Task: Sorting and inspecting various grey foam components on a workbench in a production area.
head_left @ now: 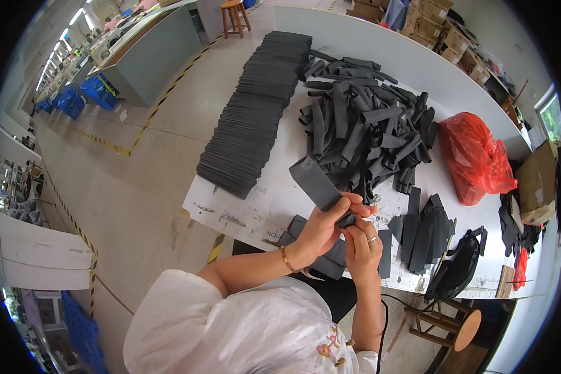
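Between my hands is a flat black fabric strip [315, 181], raised over the near part of the white table [262, 215]. My left hand [325, 227] grips its lower end, thumb pressed on top. The fingertips of my right hand [361, 242], which wears a ring, pinch that same end; the exact fold there is hidden by the fingers. Beyond lies a loose heap of similar black pieces [368, 118], many curled into tubes. Left of the heap runs a long, neat row of stacked black pieces [252, 112]. More flat pieces [330, 258] lie under my wrists.
A red plastic bag [470, 156] stands on the right, beside a cardboard box [536, 184]. Nearer are flat black strips [425, 234] and a black bag [458, 265]. A low partition [405, 50] edges the table's far side. A wooden stool [464, 327] is at lower right.
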### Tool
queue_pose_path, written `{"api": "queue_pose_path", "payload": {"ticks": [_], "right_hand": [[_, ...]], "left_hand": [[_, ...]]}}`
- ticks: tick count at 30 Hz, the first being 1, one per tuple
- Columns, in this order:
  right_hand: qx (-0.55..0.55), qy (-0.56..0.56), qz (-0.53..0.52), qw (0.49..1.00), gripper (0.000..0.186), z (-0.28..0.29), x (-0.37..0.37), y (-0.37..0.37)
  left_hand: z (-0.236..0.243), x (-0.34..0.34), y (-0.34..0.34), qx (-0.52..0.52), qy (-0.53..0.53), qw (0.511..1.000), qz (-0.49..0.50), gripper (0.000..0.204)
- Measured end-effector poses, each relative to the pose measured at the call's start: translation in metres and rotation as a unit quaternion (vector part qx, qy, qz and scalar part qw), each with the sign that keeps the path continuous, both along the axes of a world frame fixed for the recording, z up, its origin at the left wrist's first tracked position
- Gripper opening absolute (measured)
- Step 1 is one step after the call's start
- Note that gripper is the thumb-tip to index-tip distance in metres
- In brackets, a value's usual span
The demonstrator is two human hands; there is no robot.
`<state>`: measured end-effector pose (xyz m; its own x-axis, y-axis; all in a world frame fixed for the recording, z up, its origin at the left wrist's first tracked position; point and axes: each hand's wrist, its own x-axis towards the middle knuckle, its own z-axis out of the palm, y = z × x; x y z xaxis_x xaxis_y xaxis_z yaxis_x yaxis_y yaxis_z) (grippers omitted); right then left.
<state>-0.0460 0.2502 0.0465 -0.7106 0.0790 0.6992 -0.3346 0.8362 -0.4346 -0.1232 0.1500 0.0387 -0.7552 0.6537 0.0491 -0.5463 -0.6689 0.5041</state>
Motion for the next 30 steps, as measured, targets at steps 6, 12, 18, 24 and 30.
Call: {"api": "queue_pose_path", "payload": {"ticks": [6,12,18,24,30], "right_hand": [[-0.006,-0.024,-0.011,1.000,0.019,-0.005,0.003,0.000],[-0.022,-0.028,-0.026,0.999,0.019,-0.009,0.009,0.000],[-0.020,-0.023,-0.025,0.999,0.019,-0.006,0.007,0.001],[-0.018,-0.028,-0.022,0.999,0.019,-0.008,0.009,0.000],[-0.324,-0.111,-0.024,0.939,0.015,-0.008,0.005,-0.012]], "left_hand": [[-0.001,-0.003,0.000,-0.028,-0.034,0.999,-0.007,0.029],[0.001,-0.015,-0.001,-0.051,-0.013,0.998,0.014,0.029],[0.000,-0.006,0.000,-0.038,-0.017,0.999,0.005,0.031],[-0.004,-0.001,0.000,-0.039,-0.028,0.999,-0.001,0.032],[-0.006,-0.007,0.000,-0.050,-0.025,0.998,0.012,0.034]]}}
